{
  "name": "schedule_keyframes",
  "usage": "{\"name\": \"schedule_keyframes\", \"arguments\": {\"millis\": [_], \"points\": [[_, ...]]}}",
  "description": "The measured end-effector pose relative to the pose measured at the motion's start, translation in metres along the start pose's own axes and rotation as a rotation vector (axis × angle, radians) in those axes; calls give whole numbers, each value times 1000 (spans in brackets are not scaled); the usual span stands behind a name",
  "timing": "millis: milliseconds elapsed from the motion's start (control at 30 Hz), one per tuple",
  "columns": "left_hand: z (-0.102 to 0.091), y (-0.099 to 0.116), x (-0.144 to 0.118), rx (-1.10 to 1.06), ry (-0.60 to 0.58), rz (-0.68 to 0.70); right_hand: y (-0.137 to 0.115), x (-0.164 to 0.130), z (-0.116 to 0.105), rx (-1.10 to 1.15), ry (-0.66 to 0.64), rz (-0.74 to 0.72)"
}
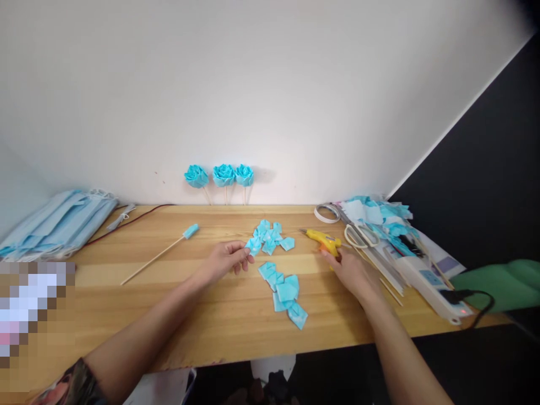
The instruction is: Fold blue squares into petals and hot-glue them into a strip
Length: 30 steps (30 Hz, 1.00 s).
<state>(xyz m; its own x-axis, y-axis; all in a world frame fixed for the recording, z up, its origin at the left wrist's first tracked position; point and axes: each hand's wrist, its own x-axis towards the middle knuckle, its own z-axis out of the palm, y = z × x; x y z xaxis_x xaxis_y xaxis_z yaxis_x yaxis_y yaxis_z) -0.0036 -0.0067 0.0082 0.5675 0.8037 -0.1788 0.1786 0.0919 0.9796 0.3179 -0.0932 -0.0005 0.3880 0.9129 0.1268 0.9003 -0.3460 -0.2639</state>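
Near the middle of the table, my left hand [234, 256] pinches a folded blue petal [254, 245] between thumb and fingers. That petal is at the left edge of a loose pile of blue petals [270, 236]. My right hand [343, 264] is closed around a yellow glue gun [323, 239], its nozzle pointing left toward the pile. Closer to me lies a second group of folded petals [287, 289], partly overlapping. To the left, a wooden stick [154, 260] with a blue rolled tip [191, 230] rests on the wood.
Three blue flowers on sticks [223, 175] lean against the wall. A stack of face masks [59, 219] lies at left. On the right are a tape roll [327, 213], scissors [361, 235], blue scraps [379, 211] and a power strip [430, 287] with a plugged cable. The wooden table [189, 332] ends near me.
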Motion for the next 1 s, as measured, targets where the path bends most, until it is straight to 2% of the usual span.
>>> {"name": "schedule_keyframes", "arguments": {"millis": [133,233,300,433,500,600,667,733,833,1000], "points": [[0,1,1,-21,27,5,-12,5,2,-106,-112,159],[-2,0,3,-33,41,8,-11,7,0,66,-108,232],[-3,-2,4,-41,47,6,-9,6,-3,293,-54,244],[-4,-5,5,-78,45,8,-17,-1,-16,824,34,126],[-5,-4,5,-93,45,17,-26,-6,-23,984,30,51],[-6,-1,4,-103,48,35,-36,-12,-29,1115,-134,-14],[-7,0,5,-107,47,39,-39,-11,-29,1120,-287,-7],[-8,-1,5,-120,42,36,-43,-7,-28,1039,-367,-4],[-10,-3,7,-146,35,36,-53,2,-33,921,-426,-98],[-15,-6,10,-165,84,41,-79,14,-33,879,-463,-291]]}}
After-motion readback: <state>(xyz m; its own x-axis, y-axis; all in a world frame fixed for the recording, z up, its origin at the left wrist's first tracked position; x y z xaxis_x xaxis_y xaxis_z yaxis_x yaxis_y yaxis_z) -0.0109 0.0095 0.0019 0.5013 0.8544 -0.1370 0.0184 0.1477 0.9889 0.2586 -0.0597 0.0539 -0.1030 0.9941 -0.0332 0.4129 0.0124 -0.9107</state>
